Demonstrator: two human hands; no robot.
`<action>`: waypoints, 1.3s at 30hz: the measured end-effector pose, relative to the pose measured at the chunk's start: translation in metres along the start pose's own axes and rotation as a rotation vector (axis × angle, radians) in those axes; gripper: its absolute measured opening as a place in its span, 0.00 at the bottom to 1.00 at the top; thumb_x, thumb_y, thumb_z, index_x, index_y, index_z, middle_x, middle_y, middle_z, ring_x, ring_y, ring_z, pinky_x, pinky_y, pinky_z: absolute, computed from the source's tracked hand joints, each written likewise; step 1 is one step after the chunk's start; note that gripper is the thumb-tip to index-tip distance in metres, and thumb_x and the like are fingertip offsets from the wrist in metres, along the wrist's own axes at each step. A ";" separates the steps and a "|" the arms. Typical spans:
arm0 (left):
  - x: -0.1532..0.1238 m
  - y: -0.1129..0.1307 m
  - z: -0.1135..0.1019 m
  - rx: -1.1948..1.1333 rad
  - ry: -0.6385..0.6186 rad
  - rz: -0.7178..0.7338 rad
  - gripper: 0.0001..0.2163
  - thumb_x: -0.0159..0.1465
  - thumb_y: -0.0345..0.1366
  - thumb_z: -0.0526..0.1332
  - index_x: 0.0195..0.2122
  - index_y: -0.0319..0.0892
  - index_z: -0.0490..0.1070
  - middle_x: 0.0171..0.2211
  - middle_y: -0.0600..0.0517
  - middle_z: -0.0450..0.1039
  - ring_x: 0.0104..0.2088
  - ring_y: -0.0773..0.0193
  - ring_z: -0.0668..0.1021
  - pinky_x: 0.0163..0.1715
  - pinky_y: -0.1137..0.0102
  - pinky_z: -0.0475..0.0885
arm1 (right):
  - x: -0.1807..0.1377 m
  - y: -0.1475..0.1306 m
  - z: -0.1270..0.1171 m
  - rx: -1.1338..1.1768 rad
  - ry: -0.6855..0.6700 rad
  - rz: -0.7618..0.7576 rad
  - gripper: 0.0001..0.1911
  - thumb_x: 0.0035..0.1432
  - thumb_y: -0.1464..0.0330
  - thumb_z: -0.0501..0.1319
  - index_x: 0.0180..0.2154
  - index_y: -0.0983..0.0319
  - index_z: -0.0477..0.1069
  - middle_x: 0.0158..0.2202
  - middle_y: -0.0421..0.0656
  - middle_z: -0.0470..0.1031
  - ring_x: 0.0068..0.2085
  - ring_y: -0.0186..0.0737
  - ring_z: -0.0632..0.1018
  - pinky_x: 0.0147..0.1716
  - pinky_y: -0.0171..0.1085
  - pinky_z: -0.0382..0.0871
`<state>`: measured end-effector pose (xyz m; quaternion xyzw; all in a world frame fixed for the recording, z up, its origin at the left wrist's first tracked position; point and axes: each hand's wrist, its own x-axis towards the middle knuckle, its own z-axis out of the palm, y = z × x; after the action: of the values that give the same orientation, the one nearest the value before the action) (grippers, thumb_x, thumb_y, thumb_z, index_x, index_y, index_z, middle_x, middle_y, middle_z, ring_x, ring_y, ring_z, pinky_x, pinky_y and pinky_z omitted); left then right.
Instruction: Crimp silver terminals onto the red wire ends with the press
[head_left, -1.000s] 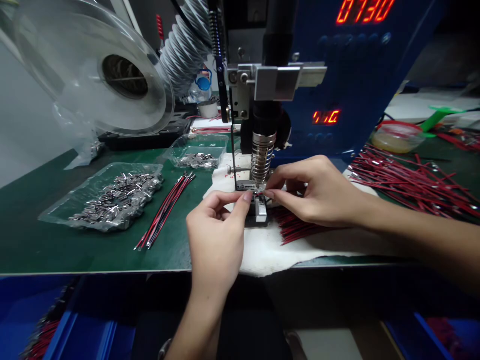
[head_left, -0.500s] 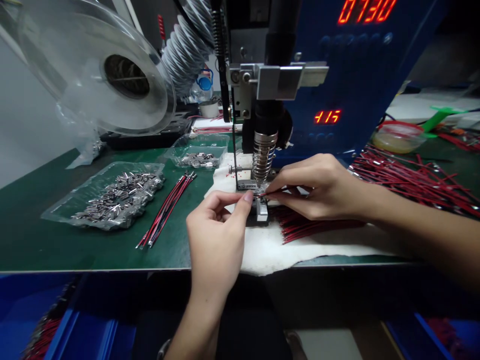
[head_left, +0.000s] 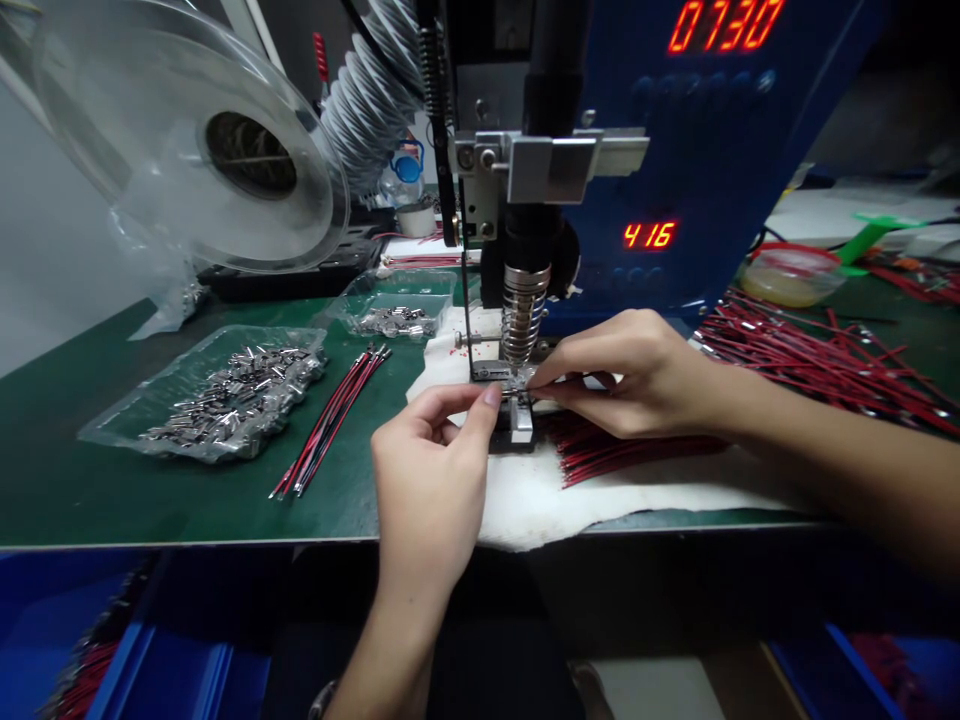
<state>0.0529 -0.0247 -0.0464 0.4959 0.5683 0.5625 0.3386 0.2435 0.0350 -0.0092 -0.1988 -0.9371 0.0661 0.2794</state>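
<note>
Hardly moved since half-second earlier. Pinching wire (head_left: 571, 379) with right hand (head_left: 637, 378), probably steadying it under spring (head_left: 526, 310) above fingers (head_left: 577, 355). Pinching with left hand (head_left: 431, 465); cannot tell on what.

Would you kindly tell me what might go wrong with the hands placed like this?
The left hand and right hand are close to the lower end of the spring, so a slip might pinch or hurt the fingers. Wires lie right beside the right hand, which could knock them askew.
</note>
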 end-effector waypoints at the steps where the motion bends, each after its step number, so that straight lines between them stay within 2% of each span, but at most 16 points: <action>1: 0.000 0.000 0.000 0.001 0.000 -0.004 0.12 0.57 0.45 0.68 0.32 0.41 0.79 0.23 0.52 0.71 0.17 0.72 0.62 0.16 0.75 0.55 | 0.000 0.000 0.000 0.008 0.002 -0.004 0.06 0.59 0.76 0.59 0.36 0.66 0.75 0.29 0.42 0.77 0.27 0.28 0.71 0.28 0.29 0.64; 5: 0.000 0.000 0.000 -0.001 0.002 -0.011 0.12 0.57 0.45 0.68 0.32 0.41 0.78 0.25 0.51 0.73 0.17 0.73 0.62 0.15 0.75 0.55 | 0.001 0.002 0.000 0.025 -0.011 0.000 0.06 0.59 0.77 0.59 0.36 0.67 0.75 0.29 0.42 0.76 0.27 0.28 0.71 0.28 0.28 0.63; 19: 0.000 0.001 0.000 -0.024 -0.008 0.023 0.10 0.58 0.42 0.67 0.31 0.39 0.76 0.20 0.54 0.68 0.18 0.72 0.62 0.16 0.77 0.57 | 0.004 0.002 0.003 0.074 0.004 0.013 0.05 0.60 0.76 0.60 0.36 0.69 0.75 0.30 0.43 0.77 0.28 0.27 0.73 0.30 0.27 0.65; 32: 0.001 -0.001 0.000 -0.026 -0.008 0.005 0.11 0.57 0.43 0.67 0.31 0.39 0.76 0.21 0.54 0.68 0.18 0.73 0.60 0.16 0.77 0.54 | 0.004 0.002 0.002 0.078 -0.013 0.038 0.06 0.61 0.75 0.60 0.36 0.69 0.75 0.30 0.42 0.78 0.29 0.26 0.74 0.31 0.25 0.66; 39: 0.002 -0.001 0.002 0.001 -0.011 -0.005 0.11 0.58 0.43 0.67 0.32 0.39 0.76 0.21 0.54 0.69 0.17 0.73 0.62 0.15 0.76 0.55 | 0.003 0.002 0.001 0.082 -0.028 0.045 0.06 0.61 0.75 0.59 0.36 0.69 0.75 0.31 0.42 0.77 0.29 0.27 0.74 0.32 0.26 0.66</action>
<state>0.0539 -0.0227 -0.0472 0.4977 0.5681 0.5586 0.3429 0.2414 0.0385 -0.0093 -0.2075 -0.9326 0.1135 0.2728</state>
